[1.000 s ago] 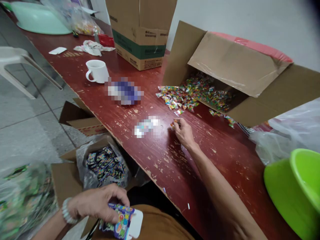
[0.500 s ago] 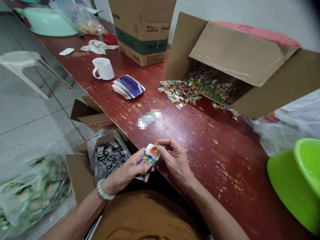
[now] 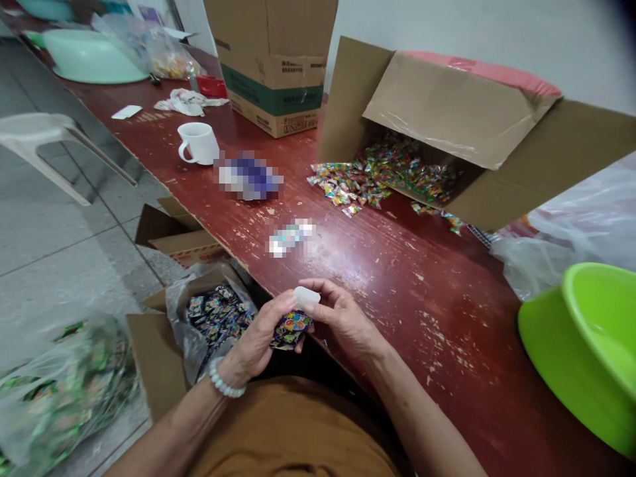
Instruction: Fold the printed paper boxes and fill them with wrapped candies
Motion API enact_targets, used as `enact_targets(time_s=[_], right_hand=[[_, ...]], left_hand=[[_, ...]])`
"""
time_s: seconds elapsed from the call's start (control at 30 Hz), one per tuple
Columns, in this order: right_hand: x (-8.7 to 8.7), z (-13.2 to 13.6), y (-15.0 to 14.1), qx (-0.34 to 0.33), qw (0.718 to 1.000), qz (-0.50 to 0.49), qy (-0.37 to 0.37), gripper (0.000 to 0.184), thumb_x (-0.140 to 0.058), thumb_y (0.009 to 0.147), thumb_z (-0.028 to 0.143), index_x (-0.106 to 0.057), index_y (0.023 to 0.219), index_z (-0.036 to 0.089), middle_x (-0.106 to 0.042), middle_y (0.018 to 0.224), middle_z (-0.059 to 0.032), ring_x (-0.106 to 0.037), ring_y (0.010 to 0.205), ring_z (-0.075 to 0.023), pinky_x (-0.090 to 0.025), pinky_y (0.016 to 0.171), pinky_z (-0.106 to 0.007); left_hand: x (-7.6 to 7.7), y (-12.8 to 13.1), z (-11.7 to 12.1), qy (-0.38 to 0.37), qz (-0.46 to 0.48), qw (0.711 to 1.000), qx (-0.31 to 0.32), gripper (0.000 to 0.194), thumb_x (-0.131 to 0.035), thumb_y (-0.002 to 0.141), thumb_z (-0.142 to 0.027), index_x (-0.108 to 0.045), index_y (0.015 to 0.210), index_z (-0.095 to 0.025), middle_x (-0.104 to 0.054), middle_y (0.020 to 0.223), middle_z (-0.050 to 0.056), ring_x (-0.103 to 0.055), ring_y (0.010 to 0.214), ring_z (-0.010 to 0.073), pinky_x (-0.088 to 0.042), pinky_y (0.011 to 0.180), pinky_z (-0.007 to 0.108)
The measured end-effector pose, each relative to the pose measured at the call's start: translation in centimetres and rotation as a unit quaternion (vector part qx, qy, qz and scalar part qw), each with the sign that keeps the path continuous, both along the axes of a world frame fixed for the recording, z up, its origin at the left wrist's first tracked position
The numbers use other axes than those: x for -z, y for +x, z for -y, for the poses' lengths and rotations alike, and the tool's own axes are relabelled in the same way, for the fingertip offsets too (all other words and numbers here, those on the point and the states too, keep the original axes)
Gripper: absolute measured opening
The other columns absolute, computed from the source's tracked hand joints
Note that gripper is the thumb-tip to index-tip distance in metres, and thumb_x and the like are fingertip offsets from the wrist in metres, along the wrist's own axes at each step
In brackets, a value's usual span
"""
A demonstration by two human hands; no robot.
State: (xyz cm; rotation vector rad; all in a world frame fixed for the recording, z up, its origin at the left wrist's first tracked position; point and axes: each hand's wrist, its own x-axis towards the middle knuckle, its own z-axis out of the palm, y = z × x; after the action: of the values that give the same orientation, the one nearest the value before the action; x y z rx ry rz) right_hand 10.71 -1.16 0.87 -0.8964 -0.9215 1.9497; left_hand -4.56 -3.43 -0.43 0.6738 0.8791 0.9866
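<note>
My left hand (image 3: 261,334), with a beaded bracelet on the wrist, grips a small dark candy packet (image 3: 293,324) with colourful print, just past the table's near edge. At the packet's top a white flap (image 3: 307,298) shows, and the left thumb presses on it. From the other side my right hand (image 3: 348,321) pinches this flap between thumb and fingers. No candy shows at the packet's mouth. Below and left of my hands, many similar dark packets (image 3: 218,311) lie in a plastic-lined carton (image 3: 154,351).
Wrapped candies (image 3: 348,185) spill from a tipped cardboard box (image 3: 517,165) onto the red table (image 3: 397,278). A white mug (image 3: 203,142) stands farther back, near a tall carton (image 3: 273,73). At right is a green basin (image 3: 546,344); a bag of green packets (image 3: 69,391) lies on the floor.
Red and orange candies showed at the packet's mouth earlier, one between the right fingers. Now they are out of sight, and both hands hold the white flap over the top.
</note>
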Motion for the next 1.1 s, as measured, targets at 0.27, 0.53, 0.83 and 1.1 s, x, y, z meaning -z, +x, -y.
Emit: enact_targets(time_s=[0.27, 0.53, 0.83, 1.1], right_hand=[[0.6, 0.0, 0.9, 0.073, 0.877, 0.268, 0.393, 0.008, -0.069, 0.087, 0.029, -0.076, 0.085, 0.027, -0.074, 0.087, -0.0050, -0.068, 0.089, -0.0220, -0.052, 0.087, -0.039], [-0.1, -0.2, -0.4, 0.052, 0.989, 0.112, 0.082, 0.020, -0.075, 0.077, 0.033, -0.063, 0.074, 0.017, -0.073, 0.102, -0.0059, -0.051, 0.045, -0.0060, -0.045, 0.041, -0.022], [1.1, 0.1, -0.5, 0.077, 0.941, 0.214, 0.252, 0.017, -0.067, 0.087, 0.034, -0.070, 0.079, 0.020, -0.067, 0.086, -0.0048, -0.059, 0.059, -0.0107, -0.053, 0.051, -0.023], [2.0, 0.3, -0.3, 0.003, 0.965, 0.163, 0.204, 0.027, -0.071, 0.084, 0.039, -0.067, 0.107, 0.027, -0.057, 0.115, -0.0055, -0.065, 0.078, -0.0148, -0.056, 0.060, -0.028]], left_hand=[[0.2, -0.2, -0.6, -0.103, 0.104, 0.987, 0.060, 0.042, -0.047, 0.093, -0.056, -0.061, 0.103, -0.018, -0.066, 0.070, 0.004, -0.061, 0.042, 0.0171, -0.051, 0.038, 0.029], [-0.1, 0.6, -0.5, -0.089, 0.103, 0.991, 0.014, 0.055, -0.033, 0.100, -0.053, -0.052, 0.135, -0.015, -0.067, 0.070, 0.007, -0.064, 0.053, 0.0181, -0.053, 0.039, 0.026], [0.8, 0.0, -1.0, -0.083, 0.103, 0.991, 0.000, 0.051, -0.045, 0.097, -0.050, -0.058, 0.131, -0.015, -0.067, 0.068, 0.004, -0.062, 0.043, 0.0162, -0.052, 0.036, 0.025], [0.6, -0.5, -1.4, -0.075, 0.051, 0.994, -0.060, 0.043, -0.059, 0.089, -0.047, -0.065, 0.118, -0.015, -0.071, 0.083, 0.005, -0.059, 0.045, 0.0125, -0.051, 0.041, 0.025]])
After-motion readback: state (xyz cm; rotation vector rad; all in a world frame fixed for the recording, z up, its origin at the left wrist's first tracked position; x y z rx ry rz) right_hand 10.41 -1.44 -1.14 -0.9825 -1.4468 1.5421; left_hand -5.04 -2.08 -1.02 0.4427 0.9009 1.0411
